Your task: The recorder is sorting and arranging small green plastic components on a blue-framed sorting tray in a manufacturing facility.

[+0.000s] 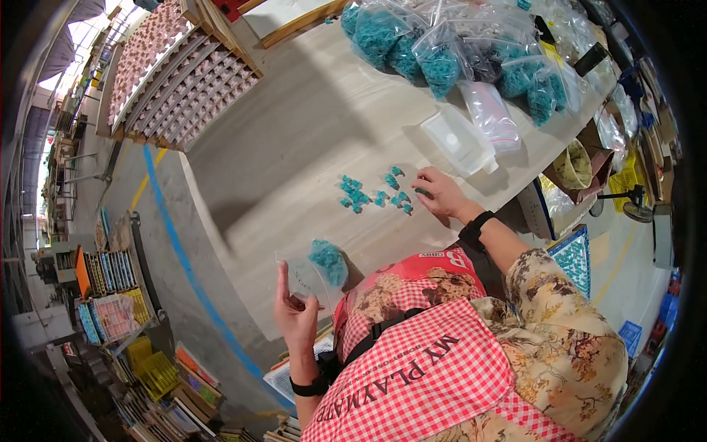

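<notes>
My left hand is at the table's near edge, its index finger stretched up and the other fingers closed on a clear plastic bag. A clump of small teal pieces fills the far end of that bag, which lies on the table. My right hand hovers low over the tabletop, thumb and fingers pinched around a small teal piece. Just left of it lies a loose scatter of teal pieces. They are too small for me to tell their exact kind.
Filled zip bags of teal pieces crowd the table's far right. Before them stand a translucent plastic tray and a pinkish clear bag. Stacked trays of small pale pink items rise at the far left. A carton sits beyond the right edge.
</notes>
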Action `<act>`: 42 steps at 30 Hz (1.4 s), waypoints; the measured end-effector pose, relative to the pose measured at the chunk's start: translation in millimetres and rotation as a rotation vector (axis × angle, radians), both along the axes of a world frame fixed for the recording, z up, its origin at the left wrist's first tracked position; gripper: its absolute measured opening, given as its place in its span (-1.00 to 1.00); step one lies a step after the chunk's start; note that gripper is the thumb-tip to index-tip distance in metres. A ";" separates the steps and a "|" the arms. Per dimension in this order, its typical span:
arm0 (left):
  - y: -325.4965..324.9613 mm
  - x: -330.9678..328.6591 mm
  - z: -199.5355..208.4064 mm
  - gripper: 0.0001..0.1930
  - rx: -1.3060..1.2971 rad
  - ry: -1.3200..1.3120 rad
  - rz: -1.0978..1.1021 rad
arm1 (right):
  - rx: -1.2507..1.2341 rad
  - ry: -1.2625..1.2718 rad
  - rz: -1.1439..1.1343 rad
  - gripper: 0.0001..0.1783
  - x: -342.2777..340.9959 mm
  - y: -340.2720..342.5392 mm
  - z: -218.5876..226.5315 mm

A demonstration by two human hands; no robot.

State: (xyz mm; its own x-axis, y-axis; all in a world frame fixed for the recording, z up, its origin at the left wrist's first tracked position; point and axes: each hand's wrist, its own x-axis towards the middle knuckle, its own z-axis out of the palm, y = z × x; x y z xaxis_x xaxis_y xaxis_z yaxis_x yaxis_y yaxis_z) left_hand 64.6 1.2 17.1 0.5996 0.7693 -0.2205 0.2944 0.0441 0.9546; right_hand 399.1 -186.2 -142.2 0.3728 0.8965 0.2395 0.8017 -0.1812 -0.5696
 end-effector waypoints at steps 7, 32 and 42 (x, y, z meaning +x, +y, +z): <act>0.3 2.0 -1.2 -0.16 0.011 0.004 0.001 | 0.026 0.041 -0.005 -0.58 -18.6 5.6 15.4; -1.2 -1.6 -2.9 -0.17 0.012 0.004 0.011 | -0.007 -0.124 0.083 -0.63 3.8 54.2 16.0; -0.7 -4.7 -6.6 -0.17 0.018 -0.001 0.014 | 0.006 0.014 0.055 -0.66 21.9 39.4 -15.5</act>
